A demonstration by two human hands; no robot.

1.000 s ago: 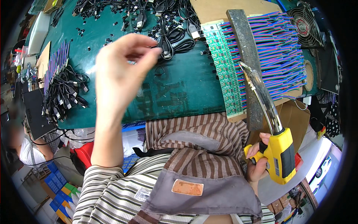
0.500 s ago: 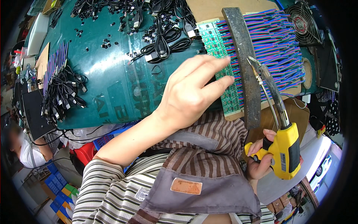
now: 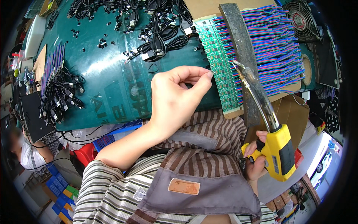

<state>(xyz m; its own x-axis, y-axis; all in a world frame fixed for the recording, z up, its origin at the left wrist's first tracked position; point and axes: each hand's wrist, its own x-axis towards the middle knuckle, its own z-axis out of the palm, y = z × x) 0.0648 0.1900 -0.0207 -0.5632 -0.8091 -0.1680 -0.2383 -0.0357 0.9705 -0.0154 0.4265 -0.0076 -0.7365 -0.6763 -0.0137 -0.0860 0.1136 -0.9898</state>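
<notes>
My right hand (image 3: 257,155) is wrapped round the grip of a yellow and black soldering gun (image 3: 281,153), fingers at its trigger. The gun's thin tip points up and left, over the inner edge of the green circuit boards (image 3: 213,56), where the wires join. These boards lie in a row on cardboard, with red, blue and black wires (image 3: 274,48) running off to the right. A dark metal bar (image 3: 242,37) lies across the wires. My left hand (image 3: 175,99) is closed in a pinch just left of the boards' outer edge; whatever its fingertips hold is too small to make out.
Black USB cables (image 3: 158,43) and small black parts (image 3: 102,43) are scattered over the green mat (image 3: 104,82). At the left hangs a bundle of wired cables (image 3: 59,93). A round fan (image 3: 300,20) stands at the far right. Another person (image 3: 33,151) sits at the left.
My left hand has drawn back left from over the boards, its fingers closing from apart into a pinch. The soldering gun's tip has moved left, from over the bar to the boards' inner edge.
</notes>
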